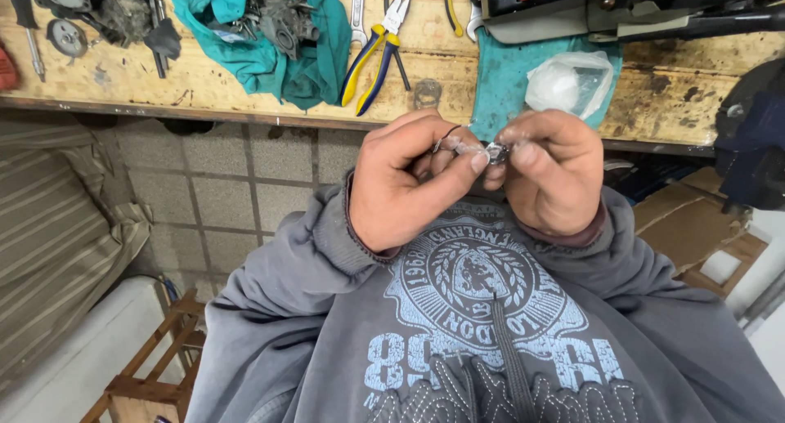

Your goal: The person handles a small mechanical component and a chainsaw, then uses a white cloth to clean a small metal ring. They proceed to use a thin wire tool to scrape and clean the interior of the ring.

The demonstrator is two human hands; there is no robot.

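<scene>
Both of my hands are raised in front of my chest, below the edge of a wooden workbench (204,88). My left hand (409,186) and my right hand (552,170) pinch a small shiny metal part (496,152) between their fingertips. A thin dark wire loop (446,134) sticks up by my left index finger. Most of the part is hidden by the fingers. I wear a grey hooded sweatshirt (458,325) with a pale blue print.
On the bench lie pliers with blue and yellow handles (378,47), a teal cloth (294,63) under a greasy carburettor (282,18), a clear plastic bag (570,81) and several hand tools. A tiled floor (237,186), cardboard (695,223) and a wooden stool (155,366) lie below.
</scene>
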